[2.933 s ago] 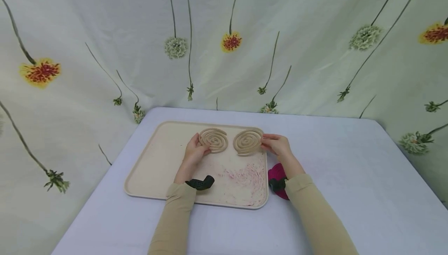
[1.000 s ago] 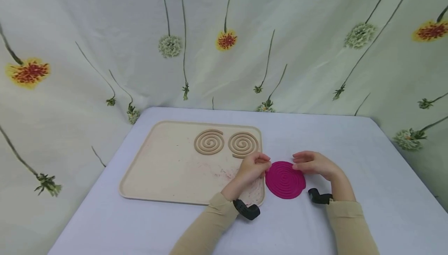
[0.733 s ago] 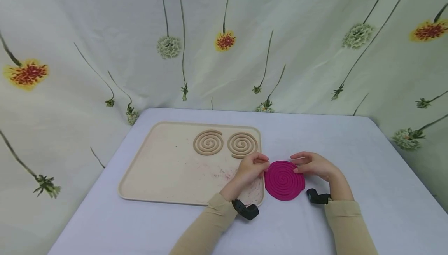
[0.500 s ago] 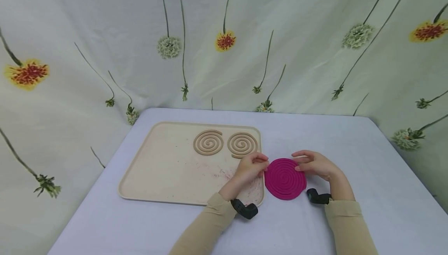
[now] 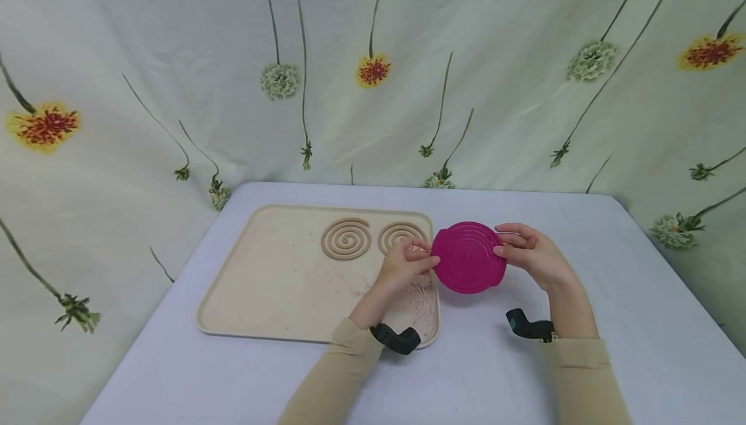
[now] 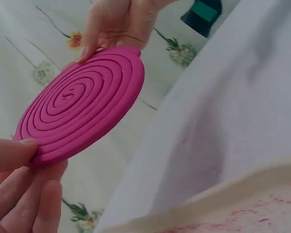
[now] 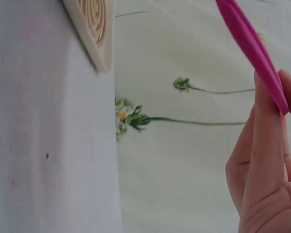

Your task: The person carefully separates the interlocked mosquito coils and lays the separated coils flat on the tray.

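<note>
A magenta spiral coil disc (image 5: 468,256) hangs above the table, tilted up toward me. My left hand (image 5: 408,263) pinches its left rim between thumb and fingers, and my right hand (image 5: 524,253) pinches its right rim. In the left wrist view the disc (image 6: 82,104) shows its ridged spiral face, with my left thumb (image 6: 9,153) on its edge. In the right wrist view the disc (image 7: 252,48) is seen edge-on, with my right fingers (image 7: 266,145) beside it.
A beige tray (image 5: 262,282) with pink smears lies on the lavender table (image 5: 612,321). Two tan spiral coils (image 5: 346,238) (image 5: 399,235) lie at its far side. A floral curtain (image 5: 175,56) hangs behind the table.
Both hands left the tan coils on the tray, took the magenta disc from the table beside it, and have now lifted and tilted it upright.
</note>
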The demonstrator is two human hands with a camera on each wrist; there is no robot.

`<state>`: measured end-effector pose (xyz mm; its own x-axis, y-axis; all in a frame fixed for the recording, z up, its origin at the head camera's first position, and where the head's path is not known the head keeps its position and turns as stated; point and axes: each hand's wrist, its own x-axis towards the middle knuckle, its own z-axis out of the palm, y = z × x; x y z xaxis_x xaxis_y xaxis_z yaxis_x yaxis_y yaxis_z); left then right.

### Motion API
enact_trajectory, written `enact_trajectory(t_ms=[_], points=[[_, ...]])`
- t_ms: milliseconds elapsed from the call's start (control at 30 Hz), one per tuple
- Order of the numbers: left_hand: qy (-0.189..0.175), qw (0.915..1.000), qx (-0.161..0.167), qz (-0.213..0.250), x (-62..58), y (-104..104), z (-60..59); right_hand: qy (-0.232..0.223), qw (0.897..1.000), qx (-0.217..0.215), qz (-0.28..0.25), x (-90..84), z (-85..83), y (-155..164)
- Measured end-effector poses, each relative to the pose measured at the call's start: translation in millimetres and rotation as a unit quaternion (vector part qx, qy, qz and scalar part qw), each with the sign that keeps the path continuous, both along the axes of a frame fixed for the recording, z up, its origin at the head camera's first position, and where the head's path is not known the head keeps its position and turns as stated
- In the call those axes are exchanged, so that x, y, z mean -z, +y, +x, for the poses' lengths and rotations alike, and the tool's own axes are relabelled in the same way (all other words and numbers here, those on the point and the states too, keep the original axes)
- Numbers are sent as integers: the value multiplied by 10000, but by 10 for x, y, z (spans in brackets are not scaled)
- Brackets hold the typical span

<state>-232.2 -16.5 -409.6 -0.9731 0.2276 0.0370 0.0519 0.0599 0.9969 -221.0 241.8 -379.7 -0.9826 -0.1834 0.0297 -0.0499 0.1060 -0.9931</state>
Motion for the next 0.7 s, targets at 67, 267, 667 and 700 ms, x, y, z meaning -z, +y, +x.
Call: enact_trajectory(t_ms=[67, 267, 667, 700], points=[[152, 9993, -58, 350, -99, -80, -9, 108, 9991, 71, -416, -68, 16, -113], [587, 9923, -172, 1076, -390, -371, 45, 292, 9949, 84, -963, -288, 45, -439], [1211, 9855, -740, 930, -566, -630, 137, 818, 9959, 386, 28, -439, 134, -910], [1228, 9867, -750, 755, -553, -613, 142, 891, 9946, 517, 99, -433, 144, -939]])
